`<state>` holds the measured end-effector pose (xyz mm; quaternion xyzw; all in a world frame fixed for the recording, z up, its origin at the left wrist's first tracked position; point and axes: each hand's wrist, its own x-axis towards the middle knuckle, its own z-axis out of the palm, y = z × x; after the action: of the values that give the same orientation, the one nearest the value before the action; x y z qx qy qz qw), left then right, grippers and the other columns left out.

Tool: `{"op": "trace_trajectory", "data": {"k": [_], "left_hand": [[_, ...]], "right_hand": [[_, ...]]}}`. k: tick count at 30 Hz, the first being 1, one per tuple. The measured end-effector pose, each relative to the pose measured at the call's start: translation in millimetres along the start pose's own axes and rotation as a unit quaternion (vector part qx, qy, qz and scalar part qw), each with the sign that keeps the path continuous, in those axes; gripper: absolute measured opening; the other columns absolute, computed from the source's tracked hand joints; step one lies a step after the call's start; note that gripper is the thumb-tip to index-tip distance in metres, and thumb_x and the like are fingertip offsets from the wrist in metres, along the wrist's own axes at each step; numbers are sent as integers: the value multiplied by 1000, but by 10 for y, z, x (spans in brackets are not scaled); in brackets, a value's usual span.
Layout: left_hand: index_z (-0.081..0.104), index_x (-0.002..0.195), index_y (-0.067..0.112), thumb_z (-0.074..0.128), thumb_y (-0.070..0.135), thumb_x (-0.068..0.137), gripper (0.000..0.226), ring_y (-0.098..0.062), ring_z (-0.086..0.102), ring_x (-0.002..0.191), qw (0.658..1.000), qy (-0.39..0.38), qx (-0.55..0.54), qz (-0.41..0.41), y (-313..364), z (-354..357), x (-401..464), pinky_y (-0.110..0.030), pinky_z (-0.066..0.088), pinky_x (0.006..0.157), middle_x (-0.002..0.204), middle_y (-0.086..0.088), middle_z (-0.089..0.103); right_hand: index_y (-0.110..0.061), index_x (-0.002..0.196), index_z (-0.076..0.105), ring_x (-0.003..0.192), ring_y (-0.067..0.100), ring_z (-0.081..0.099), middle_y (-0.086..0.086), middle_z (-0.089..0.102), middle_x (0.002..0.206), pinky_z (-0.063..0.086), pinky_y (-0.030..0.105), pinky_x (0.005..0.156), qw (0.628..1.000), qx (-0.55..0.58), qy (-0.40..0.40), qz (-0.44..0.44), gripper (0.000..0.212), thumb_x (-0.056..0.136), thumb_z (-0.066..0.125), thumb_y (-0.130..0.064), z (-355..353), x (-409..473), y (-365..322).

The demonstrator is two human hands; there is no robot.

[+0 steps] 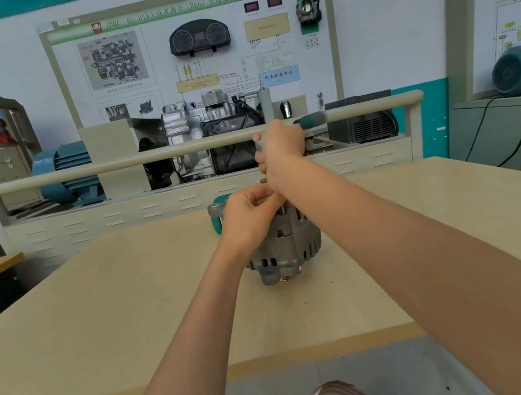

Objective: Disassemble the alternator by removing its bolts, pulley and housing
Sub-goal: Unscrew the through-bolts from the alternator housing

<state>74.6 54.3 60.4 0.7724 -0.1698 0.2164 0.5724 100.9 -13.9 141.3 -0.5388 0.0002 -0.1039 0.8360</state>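
Note:
A grey alternator (290, 244) stands on the wooden table (98, 313), slightly right of centre. My right hand (280, 148) is raised above it and grips a ratchet wrench (311, 119) with a green and grey handle that points right. The wrench's shaft runs down from my fist toward the alternator's top. My left hand (250, 214) rests on the top of the alternator, its fingers curled around a small part there. What the fingers pinch is hidden.
A teal tool (220, 213) lies on the table just behind the alternator, left of my left hand. A beige rail (107, 168) crosses behind the table. Beyond it stand a gearbox trainer (205, 130), blue motors and a wall panel.

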Motion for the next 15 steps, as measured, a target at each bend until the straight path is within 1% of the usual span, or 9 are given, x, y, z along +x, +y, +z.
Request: {"op": "trace_trajectory", "data": {"k": [2, 4, 6, 7, 9, 11, 12, 13, 15], "left_hand": [[71, 78, 23, 62, 23, 90, 15, 2, 66, 71, 1000, -15, -9, 1, 0, 6, 5, -9, 47, 58, 73, 11, 73], [72, 83, 21, 63, 24, 89, 12, 0, 68, 77, 999, -30, -14, -4, -8, 1, 14, -9, 48, 62, 80, 9, 74], [73, 84, 21, 63, 22, 90, 11, 1, 68, 79, 999, -38, -17, -5, -5, -19, 13, -9, 47, 64, 81, 9, 75], [73, 84, 22, 63, 22, 90, 12, 0, 68, 79, 999, -37, -16, -3, 1, -25, 7, -10, 48, 66, 81, 9, 75], [72, 80, 27, 62, 20, 90, 16, -2, 68, 78, 1000, -26, -5, 2, 4, -21, 1, -16, 49, 70, 77, 11, 74], [70, 72, 33, 61, 16, 90, 26, -8, 67, 74, 1000, -9, 10, 3, 5, -7, 2, -23, 49, 68, 68, 14, 71], [68, 67, 33, 60, 13, 90, 32, -9, 65, 70, 1000, 0, 18, -1, 6, -1, -1, -24, 47, 63, 62, 15, 69], [67, 65, 33, 59, 12, 90, 34, -10, 63, 68, 1000, 6, 22, -5, 5, 4, -3, -24, 46, 59, 59, 16, 68], [69, 71, 32, 60, 14, 90, 27, -9, 66, 72, 1000, 8, 13, -8, 10, 9, -7, -23, 49, 63, 64, 14, 70]], "right_hand": [[-12, 89, 48, 27, 6, 25, -3, 44, 55, 17, 15, 29, 987, 8, -128, 100, 19, 96, 30, -12, -101, 83, -68], [-5, 92, 52, 25, 4, 22, -8, 44, 46, 16, 15, 29, 953, 44, -253, 158, 23, 97, 32, -14, -218, 118, -107], [-3, 93, 53, 26, 3, 23, -9, 44, 44, 16, 14, 29, 938, 65, -297, 169, 23, 97, 34, -14, -258, 101, -115], [-6, 88, 52, 26, 3, 23, -9, 45, 44, 17, 14, 29, 946, 67, -275, 158, 22, 96, 34, -13, -238, 80, -107], [-7, 85, 49, 28, 4, 28, -2, 49, 52, 21, 16, 31, 985, 64, -135, 81, 21, 95, 32, -9, -153, 16, -37], [-3, 115, 44, 43, 7, 40, 5, 51, 74, 30, 18, 40, 994, 99, 30, -44, 24, 97, 29, -8, -71, -40, 63], [-2, 129, 33, 50, 9, 43, 5, 50, 80, 33, 19, 43, 987, 114, 73, -87, 31, 99, 28, -9, -42, -38, 105], [-1, 135, 26, 51, 9, 44, 5, 49, 81, 34, 18, 43, 985, 116, 83, -102, 36, 100, 27, -9, -26, -38, 120], [-1, 130, 37, 38, 7, 36, 5, 49, 71, 27, 17, 33, 995, 72, 36, -52, 34, 99, 27, -11, -18, -24, 84]]}}
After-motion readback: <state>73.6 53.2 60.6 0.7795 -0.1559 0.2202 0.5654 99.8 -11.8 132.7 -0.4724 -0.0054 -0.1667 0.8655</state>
